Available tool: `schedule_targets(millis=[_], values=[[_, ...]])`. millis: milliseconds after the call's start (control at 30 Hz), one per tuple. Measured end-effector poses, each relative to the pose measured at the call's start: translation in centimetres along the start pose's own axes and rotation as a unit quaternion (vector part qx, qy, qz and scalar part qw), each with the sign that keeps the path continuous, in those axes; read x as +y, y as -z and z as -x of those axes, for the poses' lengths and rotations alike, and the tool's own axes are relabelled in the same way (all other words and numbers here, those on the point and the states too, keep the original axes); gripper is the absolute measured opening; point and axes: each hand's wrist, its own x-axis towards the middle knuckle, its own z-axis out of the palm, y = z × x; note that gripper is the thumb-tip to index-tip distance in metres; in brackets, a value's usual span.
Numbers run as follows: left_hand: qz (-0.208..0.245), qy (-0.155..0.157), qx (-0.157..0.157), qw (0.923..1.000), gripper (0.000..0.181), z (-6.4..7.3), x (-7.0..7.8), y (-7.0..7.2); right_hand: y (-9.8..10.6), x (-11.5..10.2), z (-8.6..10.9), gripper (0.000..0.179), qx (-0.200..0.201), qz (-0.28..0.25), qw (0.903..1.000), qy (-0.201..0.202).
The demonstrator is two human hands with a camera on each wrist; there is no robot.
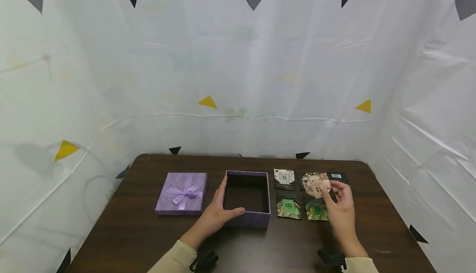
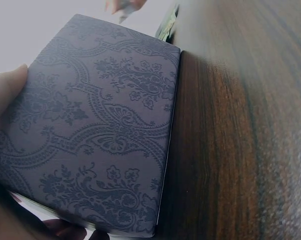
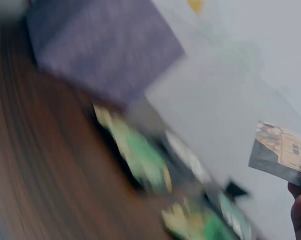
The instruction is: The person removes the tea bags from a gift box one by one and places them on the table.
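Note:
An open purple box (image 1: 247, 220) with a dark inside stands on the table; its patterned side (image 2: 100, 120) fills much of the left wrist view. My left hand (image 1: 217, 217) holds the box at its left front corner, thumb at the front rim and fingers along the left wall. Over the packets on the right, my right hand (image 1: 341, 211) pinches a flat black sachet (image 1: 317, 184) with a pinkish-brown patterned label. That sachet (image 3: 278, 152) is raised in the right wrist view. Beneath it lie a green-labelled sachet (image 1: 316, 212) and dark packets, partly hidden.
A purple lid (image 1: 176, 190) with a ribbon bow lies left of the box. Between box and right hand are a white-labelled sachet (image 1: 284, 179) and another green-labelled sachet (image 1: 288, 207). A black packet with a barcode (image 1: 336, 176) lies behind the right hand. White sheeting surrounds the brown table (image 1: 126, 223).

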Motion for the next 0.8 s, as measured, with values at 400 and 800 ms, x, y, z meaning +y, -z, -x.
schedule_targets(millis=[400,800], values=[[0.005,0.0,-0.003,1.0,0.12,0.0,-0.1,0.0,5.9,3.6,-0.6,0.045,0.095,0.117,0.9846,-0.09],[0.0,-0.003,-0.001,1.0,0.117,0.1,0.0,0.0,7.4,4.7,-1.5,0.048,0.062,0.245,0.9593,-0.125]])
